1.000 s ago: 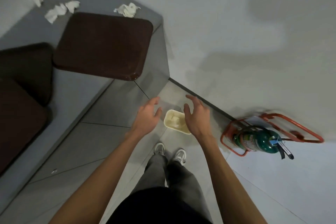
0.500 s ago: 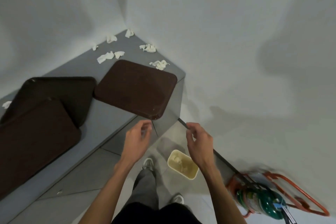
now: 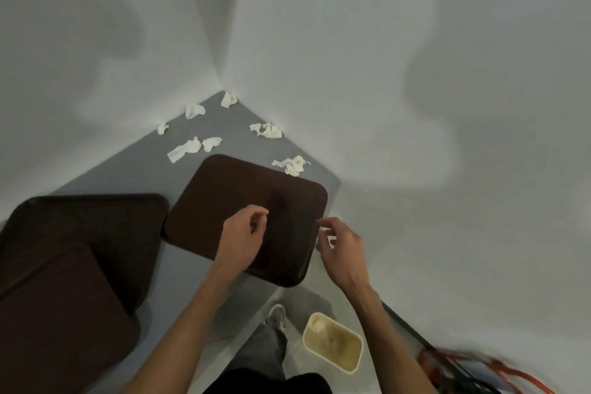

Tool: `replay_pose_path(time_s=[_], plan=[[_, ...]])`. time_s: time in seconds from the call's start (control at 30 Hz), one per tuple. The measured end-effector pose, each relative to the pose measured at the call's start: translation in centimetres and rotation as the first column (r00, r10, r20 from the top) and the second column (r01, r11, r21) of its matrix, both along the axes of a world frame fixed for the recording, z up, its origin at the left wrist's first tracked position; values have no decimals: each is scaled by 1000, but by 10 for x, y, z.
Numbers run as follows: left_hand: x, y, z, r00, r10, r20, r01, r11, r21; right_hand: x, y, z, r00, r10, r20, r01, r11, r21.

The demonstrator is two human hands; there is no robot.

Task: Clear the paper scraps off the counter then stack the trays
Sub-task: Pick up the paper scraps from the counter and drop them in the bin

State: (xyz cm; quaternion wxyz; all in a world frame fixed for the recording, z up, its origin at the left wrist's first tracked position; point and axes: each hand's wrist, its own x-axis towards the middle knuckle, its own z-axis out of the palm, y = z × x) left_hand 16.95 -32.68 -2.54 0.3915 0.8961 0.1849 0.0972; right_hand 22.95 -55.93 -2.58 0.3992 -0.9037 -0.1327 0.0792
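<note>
Head view: crumpled white paper scraps on the grey counter look light and soft; I'd pinch anywhere. Left hand loosely curled, empty; right hand, I cannot tell.

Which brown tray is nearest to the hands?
The single tray at the counter's right end, beside the paper scraps; the other two overlap at the left.

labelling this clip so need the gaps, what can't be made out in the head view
Head view:
Right hand: white specks between its curled fingers, scrap or wall behind, cannot tell.
Left trays: cut off by the left and bottom frame edges.
Orange stand, bottom right: motion-blurred and cut by the edge.
Bin contents: too dim and small to identify.
</note>
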Motion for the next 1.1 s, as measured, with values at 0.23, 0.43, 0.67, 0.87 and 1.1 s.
replay_pose_path(time_s=[0.23,0.43,0.67,0.87,1.1], plan=[[132,47,-7,983,-154,-101,166,978,124,100,80,-10,997,-70,-45,65,993,-95],[201,57,-31,926,-228,-302,290,940,180,158,128,-16,986,-115,-120,87,973,-216],[223,81,-70,921,-240,-307,319,916,242,183,153,-35,982,-90,-167,43,963,-268],[226,101,-66,969,-208,-132,211,977,11,192,153,-35,977,-204,-67,198,977,-85],[191,90,-28,996,-91,-4,84,935,-345,177,164,-9,908,-258,-330,382,835,396]])
